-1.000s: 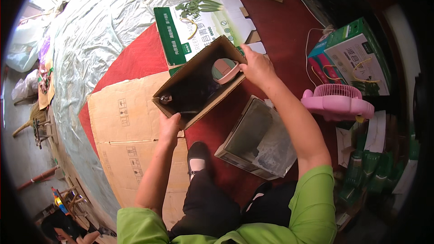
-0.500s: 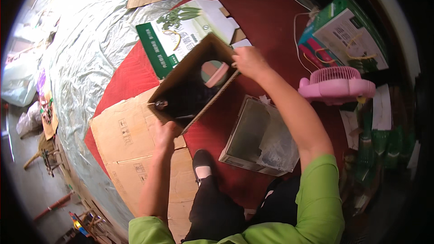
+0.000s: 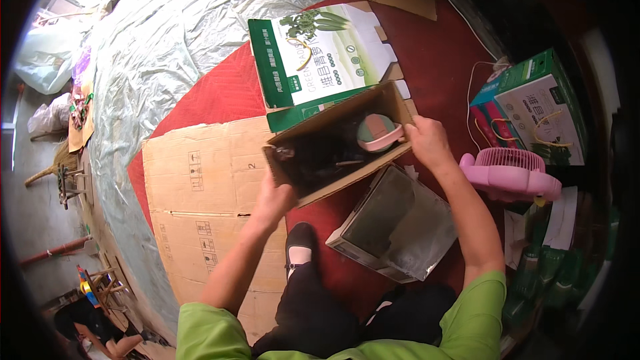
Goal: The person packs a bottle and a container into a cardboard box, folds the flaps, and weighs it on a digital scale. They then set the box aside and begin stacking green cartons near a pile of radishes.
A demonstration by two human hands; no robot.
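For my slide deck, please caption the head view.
Left hand and right hand hold an open cardboard box with a pink-and-green object inside.

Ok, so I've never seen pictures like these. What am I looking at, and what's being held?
There's no machine: a person wears a wide fisheye camera on the head. All three pictures come from it, looking down, so straight edges bend. The left hand and right hand hold an open cardboard box at opposite ends; a round green-and-pink lid shows inside. On the floor are red carpet, flattened cardboard, a vegetable carton and a grey box. A pink fan is at right.
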